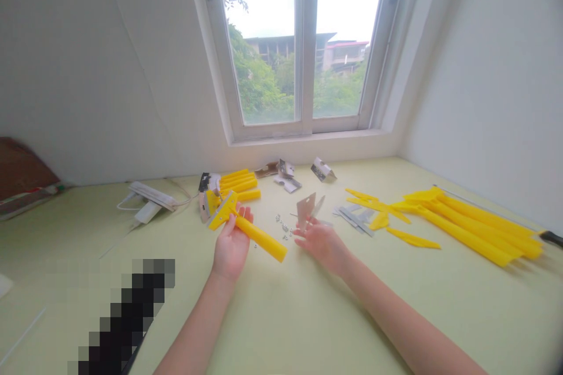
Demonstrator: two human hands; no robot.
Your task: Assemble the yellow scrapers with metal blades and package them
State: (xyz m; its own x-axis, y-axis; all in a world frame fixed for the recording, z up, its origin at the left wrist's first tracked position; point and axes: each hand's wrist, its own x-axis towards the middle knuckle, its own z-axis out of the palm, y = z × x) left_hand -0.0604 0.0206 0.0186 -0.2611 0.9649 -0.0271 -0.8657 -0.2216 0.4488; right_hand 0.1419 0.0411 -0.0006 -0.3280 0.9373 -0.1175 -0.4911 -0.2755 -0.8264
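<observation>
1. Pale green surface [281, 316]: extends from the foreground to the white wall [132, 99] and its window [303, 41]. Trees and buildings show through the panes.
2. Surface, left side: a white power strip [152, 194] with a cable lies near the wall. A brown object [24, 176] stands at the left edge.
3. Surface, far side: yellow handles [240, 180] lie side by side behind the left hand [233, 249]. Printed folded cards [323, 170] rest near the window.
4. Surface, middle: small metal parts [284, 227] are scattered between the hands.
5. Surface, right side: grey strips [355, 221] lie beside flat yellow pieces [413, 239]. A row of long yellow tools [475, 222] lies farther right.
6. Left hand: fingers curl under the yellow scraper [261, 238], thumb on top near the neck. The scraper is raised and tilted, its wide head to the left.
7. Right hand [323, 243]: fingers pinch a pale plate [307, 211] with a hole, held upright.
8. Obscured: pixelation covers a dark object [127, 316] at lower left. The brown object and a black grip [552, 238] are cut off by the frame. The small parts are too small to identify. Blur softens the right hand's fingertips.
</observation>
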